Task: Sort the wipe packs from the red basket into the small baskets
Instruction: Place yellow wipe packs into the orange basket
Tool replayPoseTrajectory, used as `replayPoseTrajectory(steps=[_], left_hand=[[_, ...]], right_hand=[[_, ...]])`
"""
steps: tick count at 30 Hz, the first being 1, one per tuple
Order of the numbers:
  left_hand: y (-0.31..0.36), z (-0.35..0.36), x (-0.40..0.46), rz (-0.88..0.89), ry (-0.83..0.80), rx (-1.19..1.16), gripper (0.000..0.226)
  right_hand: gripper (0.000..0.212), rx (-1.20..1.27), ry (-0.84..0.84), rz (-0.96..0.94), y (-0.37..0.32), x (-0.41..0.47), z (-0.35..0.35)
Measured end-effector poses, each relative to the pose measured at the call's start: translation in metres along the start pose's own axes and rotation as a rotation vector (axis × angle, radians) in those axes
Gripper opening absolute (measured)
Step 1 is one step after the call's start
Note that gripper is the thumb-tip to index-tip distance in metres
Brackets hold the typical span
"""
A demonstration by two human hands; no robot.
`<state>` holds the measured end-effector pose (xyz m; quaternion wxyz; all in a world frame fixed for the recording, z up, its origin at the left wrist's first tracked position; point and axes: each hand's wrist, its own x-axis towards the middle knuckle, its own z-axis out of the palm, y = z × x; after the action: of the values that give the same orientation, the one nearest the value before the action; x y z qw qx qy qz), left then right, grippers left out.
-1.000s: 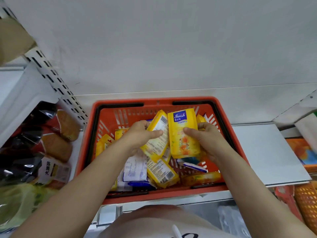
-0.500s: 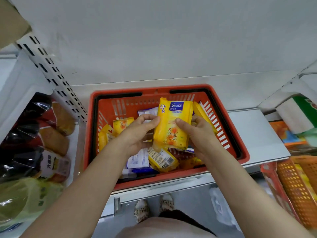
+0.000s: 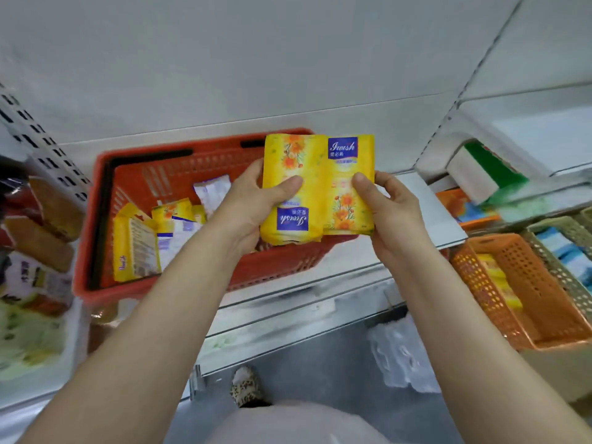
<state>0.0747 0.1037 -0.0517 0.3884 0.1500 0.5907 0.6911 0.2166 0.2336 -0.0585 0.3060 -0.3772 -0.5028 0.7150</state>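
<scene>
**Two yellow packs up in my hands**

I held two yellow wipe packs side by side, touching along their long edges. My left hand (image 3: 253, 200) gripped the left pack (image 3: 290, 174), which was upside down, with my thumb pressed on its front. My right hand (image 3: 389, 209) pinched the right pack (image 3: 347, 187), which was right way up, thumb on the front and fingers curled behind. Both packs were lifted above the right end of the red basket (image 3: 105, 174).

Inside the red basket I counted about four more yellow packs (image 3: 134, 248) lying flat and about two white and blue ones (image 3: 213, 190); the blur made the count unsure. The basket sat on a white shelf (image 3: 426, 216), and its right end ran under my hands.

To my right sat two small baskets, side by side. The orange basket (image 3: 525, 283) had some yellow packs in it and open room on top. The beige basket (image 3: 573, 245) beside it held blue packs. A green and white box (image 3: 487, 174) stood above them. Snack bags (image 3: 38, 225) filled the shelf on my left.
</scene>
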Motion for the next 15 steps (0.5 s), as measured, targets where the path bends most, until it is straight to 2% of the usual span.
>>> replayPoseTrajectory(steps=[3, 8, 11, 15], left_hand=[[-0.024, 0.069, -0.024, -0.013, -0.103, 0.009, 0.044], [-0.09, 0.19, -0.065, -0.126, -0.194, 0.022, 0.049], [-0.127, 0.251, -0.084, -0.19, -0.164, 0.047, 0.045], [-0.157, 0.308, -0.091, -0.248, -0.135, 0.072, 0.038]], right_hand=[[0.033, 0.011, 0.086, -0.051, -0.011, -0.019, -0.087], [0.039, 0.05, 0.224, 0.012, -0.02, -0.061, -0.242], [0.036, 0.053, 0.271, 0.059, -0.025, -0.079, -0.319], [0.045, 0.064, 0.33, 0.121, -0.037, -0.081, -0.396]])
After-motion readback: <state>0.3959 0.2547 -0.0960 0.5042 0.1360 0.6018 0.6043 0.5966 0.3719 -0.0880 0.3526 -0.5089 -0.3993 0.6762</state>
